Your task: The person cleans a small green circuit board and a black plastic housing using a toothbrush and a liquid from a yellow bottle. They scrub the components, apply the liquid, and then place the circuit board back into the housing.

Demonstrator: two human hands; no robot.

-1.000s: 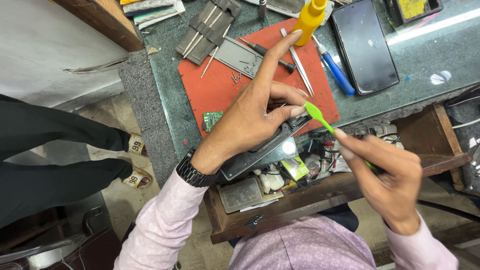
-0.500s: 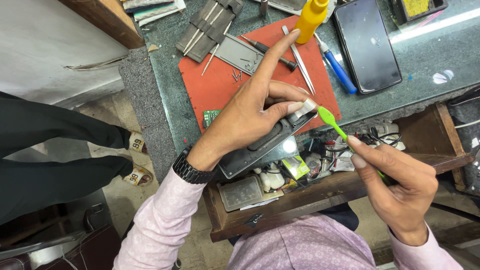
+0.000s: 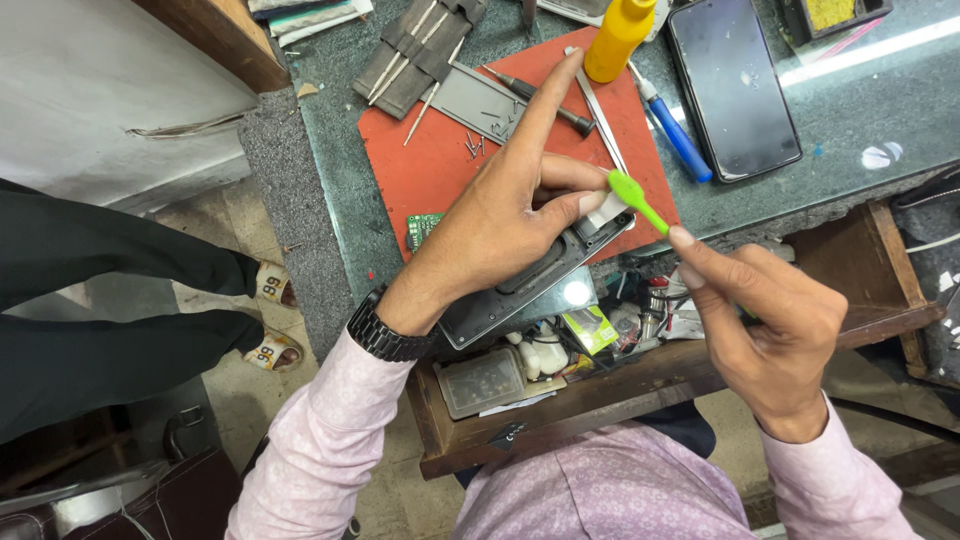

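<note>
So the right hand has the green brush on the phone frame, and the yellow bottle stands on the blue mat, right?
Not quite: the mat is red, not blue, as the head view shows. The right hand does hold the green brush at the phone frame, and the yellow bottle stands there.

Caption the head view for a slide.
Left hand steadies an opened phone while right hand brushes it with a green toothbrush.

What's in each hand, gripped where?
Left hand: opened phone body, grip at its top end. Right hand: green brush, grip on the handle's lower part.
</note>
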